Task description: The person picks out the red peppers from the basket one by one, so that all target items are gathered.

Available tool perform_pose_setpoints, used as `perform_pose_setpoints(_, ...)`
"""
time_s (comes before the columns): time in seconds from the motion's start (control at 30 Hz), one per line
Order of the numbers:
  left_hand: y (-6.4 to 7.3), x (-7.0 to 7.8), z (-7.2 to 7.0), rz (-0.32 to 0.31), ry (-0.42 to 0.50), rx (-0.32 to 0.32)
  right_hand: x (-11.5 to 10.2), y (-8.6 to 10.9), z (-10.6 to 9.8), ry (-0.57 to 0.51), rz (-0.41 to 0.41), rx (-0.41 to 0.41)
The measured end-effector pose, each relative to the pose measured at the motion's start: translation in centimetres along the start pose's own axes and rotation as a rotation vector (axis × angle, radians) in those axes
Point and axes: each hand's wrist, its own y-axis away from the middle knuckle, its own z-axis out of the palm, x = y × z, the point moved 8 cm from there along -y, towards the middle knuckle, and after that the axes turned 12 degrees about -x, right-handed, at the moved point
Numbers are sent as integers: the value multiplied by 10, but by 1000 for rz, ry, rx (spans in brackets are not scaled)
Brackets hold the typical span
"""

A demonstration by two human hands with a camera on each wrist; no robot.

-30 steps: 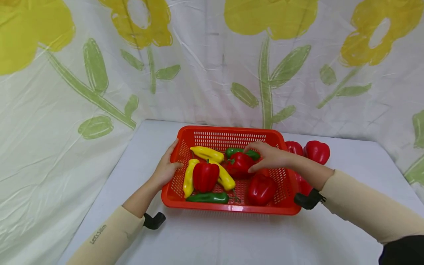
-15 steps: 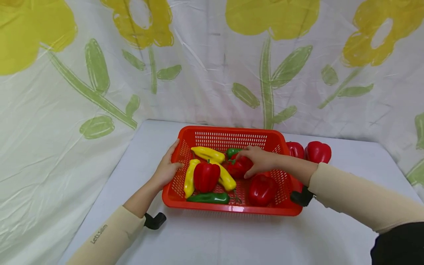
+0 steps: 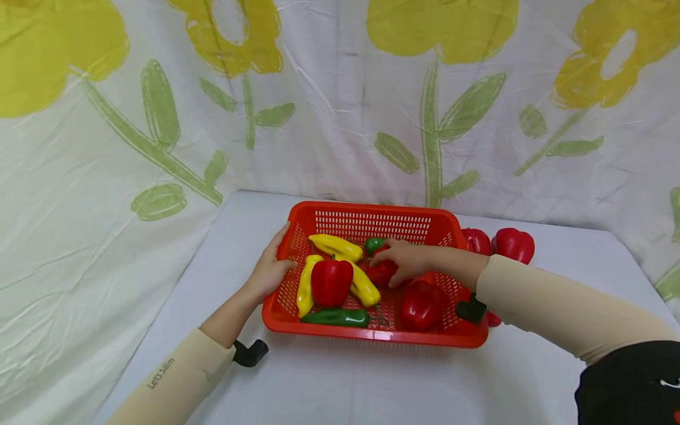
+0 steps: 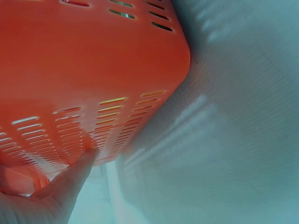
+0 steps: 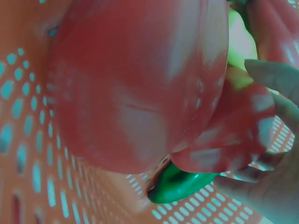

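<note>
A red plastic basket (image 3: pixel 372 335) with slotted walls stands on the white table. My left hand (image 3: pixel 268 273) holds its left side, the thumb at the rim; in the left wrist view a finger (image 4: pixel 77 175) lies against the slotted outer wall. Inside the basket, my right hand (image 3: pixel 406 260) curls around a red bell pepper (image 3: pixel 379 273), covering part of it. Beneath that pepper lies a green chili pepper (image 5: pixel 182 184). Another red bell pepper (image 3: pixel 423 306) sits at the near right, close to the right wrist camera. A third red bell pepper (image 3: pixel 332 283) rests upright over yellow peppers.
Yellow peppers (image 3: pixel 336 247) lie in the basket's left half, with a long green pepper (image 3: pixel 337 317) along the near wall. Outside, right of the basket, more red bell peppers (image 3: pixel 513 245) lie on the table (image 3: pixel 574 265). A flowered cloth (image 3: pixel 334 136) hangs behind.
My right hand has moved left over the red bell pepper, its fingers now around it and hiding more of it. The left hand stays at the basket's left side.
</note>
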Motion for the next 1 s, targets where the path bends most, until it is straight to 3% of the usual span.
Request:
perform_pose_setpoints(0.3,-1,-1,4,-4,5,-7,4,-14,12,27,35,-143)
perform_pose_setpoints(1.0,-1,-1,-2,-15,-5,7,1,-36,8,83,67,-133)
